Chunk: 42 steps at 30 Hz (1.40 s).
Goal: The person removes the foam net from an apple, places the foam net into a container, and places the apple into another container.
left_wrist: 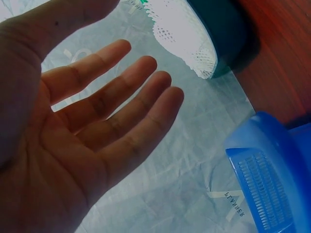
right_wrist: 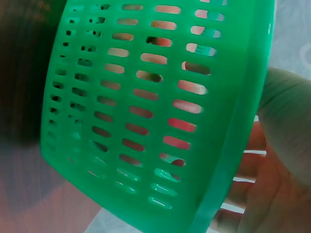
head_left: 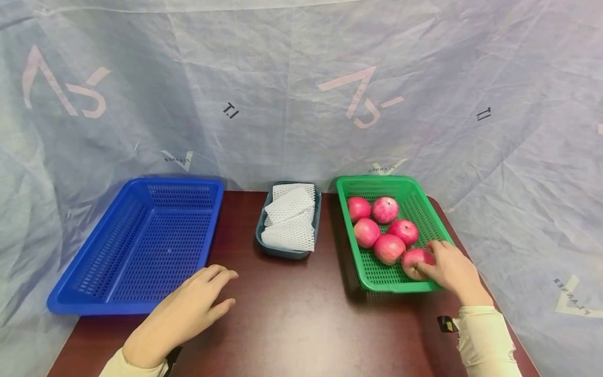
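Observation:
Several red apples (head_left: pixel 389 248) lie in the green basket (head_left: pixel 391 287) on the right. My right hand (head_left: pixel 453 269) reaches over the near right corner of that basket and grips the nearest apple (head_left: pixel 416 263) between thumb and fingers. In the right wrist view, the basket's slotted wall (right_wrist: pixel 214 126) hides most of the apple, and red shows through the slots. My left hand (head_left: pixel 186 309) hovers beside the near right edge of the blue basket (head_left: pixel 214 230), fingers relaxed and spread. The left wrist view shows its palm (left_wrist: pixel 63 150) with nothing in it.
At the back middle, a small dark teal tray (head_left: pixel 288 255) holds white foam net sleeves (head_left: pixel 289 217). All the containers stand on a dark reddish-brown table (head_left: pixel 292 314). Behind and beside the table hangs a grey printed sheet (head_left: pixel 264 104).

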### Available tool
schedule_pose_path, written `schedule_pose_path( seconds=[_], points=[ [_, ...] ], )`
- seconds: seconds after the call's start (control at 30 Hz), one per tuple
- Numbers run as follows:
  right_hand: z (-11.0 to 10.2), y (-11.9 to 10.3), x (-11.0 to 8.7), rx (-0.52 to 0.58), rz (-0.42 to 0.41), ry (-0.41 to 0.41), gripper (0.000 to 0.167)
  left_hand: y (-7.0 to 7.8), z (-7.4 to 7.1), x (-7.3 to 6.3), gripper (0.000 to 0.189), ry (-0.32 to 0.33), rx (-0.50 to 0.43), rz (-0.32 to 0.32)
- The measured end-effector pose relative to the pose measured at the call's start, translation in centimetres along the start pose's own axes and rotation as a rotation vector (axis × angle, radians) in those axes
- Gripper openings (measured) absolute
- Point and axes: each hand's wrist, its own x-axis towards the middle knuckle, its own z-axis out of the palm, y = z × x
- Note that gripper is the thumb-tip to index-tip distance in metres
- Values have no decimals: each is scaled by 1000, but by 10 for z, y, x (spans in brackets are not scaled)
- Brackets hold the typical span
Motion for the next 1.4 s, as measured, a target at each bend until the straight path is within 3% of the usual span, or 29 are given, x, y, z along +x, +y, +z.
schedule_pose_path(
  seconds=[0.33, 0.5, 0.67, 1.0, 1.23, 1.4],
  points=[
    [4, -3, 1, 45, -15, -12, 48, 1, -1, 0, 41, 12, 5, 14],
    [-2, -13, -1, 83, -19, 31, 47, -1, -2, 2, 43, 37, 16, 29],
    [-11, -38, -4, 119, -46, 111, 36, -3, -2, 6, 42, 45, 29, 46],
    [-15, -107, -4, 102, -261, 326, 29, 7, -1, 19, 38, 30, 5, 53],
    [-8, -146, -18, 137, -442, 392, 35, 15, 1, 23, 37, 37, -1, 78],
    [-4, -159, -20, 151, -456, 397, 41, 17, 1, 25, 38, 39, 2, 80]
  ],
)
